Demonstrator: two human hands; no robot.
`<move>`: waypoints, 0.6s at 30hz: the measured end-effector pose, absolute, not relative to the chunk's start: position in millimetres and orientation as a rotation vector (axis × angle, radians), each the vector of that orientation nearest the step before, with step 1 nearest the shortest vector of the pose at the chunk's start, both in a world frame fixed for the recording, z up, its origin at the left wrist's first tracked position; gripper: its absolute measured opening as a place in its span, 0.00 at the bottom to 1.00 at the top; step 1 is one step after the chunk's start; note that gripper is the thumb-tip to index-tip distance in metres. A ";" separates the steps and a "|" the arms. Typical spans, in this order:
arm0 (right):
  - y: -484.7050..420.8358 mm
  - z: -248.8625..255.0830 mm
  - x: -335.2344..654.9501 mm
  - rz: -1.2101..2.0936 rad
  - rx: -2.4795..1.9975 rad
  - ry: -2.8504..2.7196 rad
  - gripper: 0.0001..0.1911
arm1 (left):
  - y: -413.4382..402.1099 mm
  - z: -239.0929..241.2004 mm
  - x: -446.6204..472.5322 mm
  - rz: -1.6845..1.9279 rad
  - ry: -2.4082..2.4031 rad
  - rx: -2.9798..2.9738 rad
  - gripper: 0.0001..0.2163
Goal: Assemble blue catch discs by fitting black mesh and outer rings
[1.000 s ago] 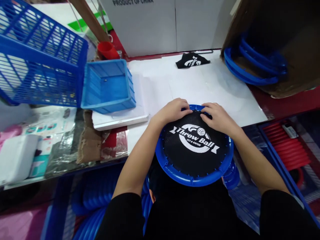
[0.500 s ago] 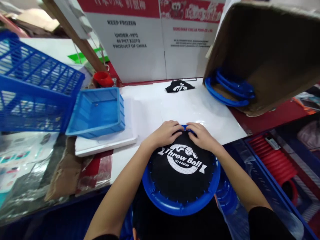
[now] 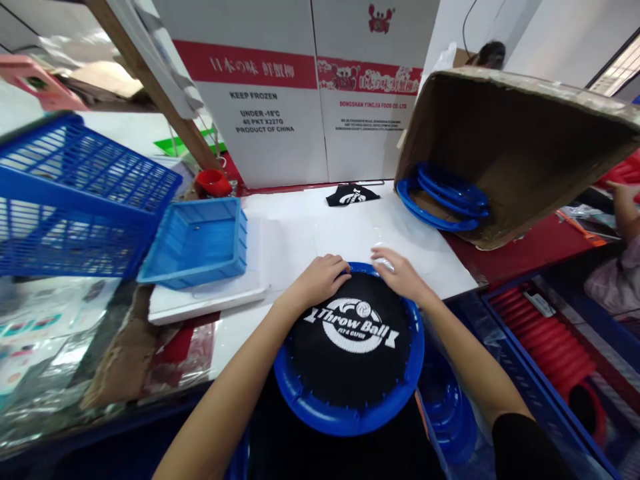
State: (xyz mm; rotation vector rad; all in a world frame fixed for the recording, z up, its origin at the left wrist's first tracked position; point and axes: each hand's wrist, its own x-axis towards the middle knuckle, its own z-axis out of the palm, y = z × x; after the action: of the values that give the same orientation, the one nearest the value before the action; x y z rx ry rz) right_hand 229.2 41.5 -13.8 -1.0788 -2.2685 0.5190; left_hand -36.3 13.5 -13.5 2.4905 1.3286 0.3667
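Near tabletop point(image 3: 320, 227) edge | left hand point(image 3: 323, 280) curled, pinch unclear; right hand point(image 3: 400, 273) flat, fingers spread | seating black mesh point(image 3: 350, 363) on far rim of blue hoop point(image 3: 345, 419) | next likely needs even fingertip pressure

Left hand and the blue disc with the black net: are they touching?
Touching. The head view shows the left hand resting on the blue disc, fingers bent over its far rim.

Blue-rimmed disc point(image 3: 350, 410), black mesh, white logo; light blue tray point(image 3: 197, 243); red cup point(image 3: 211, 181)
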 end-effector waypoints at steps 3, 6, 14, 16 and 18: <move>69.5 -2.4 261.0 0.071 -1.268 -2.079 0.15 | 21.5 -10.4 -42.0 0.435 1.563 2.351 0.10; 92.1 7.9 292.5 -0.275 -1.508 -1.968 0.21 | 17.5 -4.3 -50.2 0.527 1.723 2.197 0.10; 128.7 50.8 326.4 -0.324 -1.882 -2.055 0.12 | -145.2 -0.7 8.2 1.840 1.180 1.462 0.07; 138.3 70.1 329.7 -0.347 -1.811 -1.964 0.12 | -195.5 -16.4 39.8 1.946 0.977 1.502 0.06; 140.3 88.1 333.4 -0.337 -1.738 -1.811 0.12 | -233.5 -36.5 69.0 1.613 0.779 1.742 0.07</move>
State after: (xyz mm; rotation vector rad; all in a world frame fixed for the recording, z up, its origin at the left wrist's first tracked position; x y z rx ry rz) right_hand 333.4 140.3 88.1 -1.7376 -1.8109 -0.3367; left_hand 69.0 -233.5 -36.5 1.7422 0.7795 1.6132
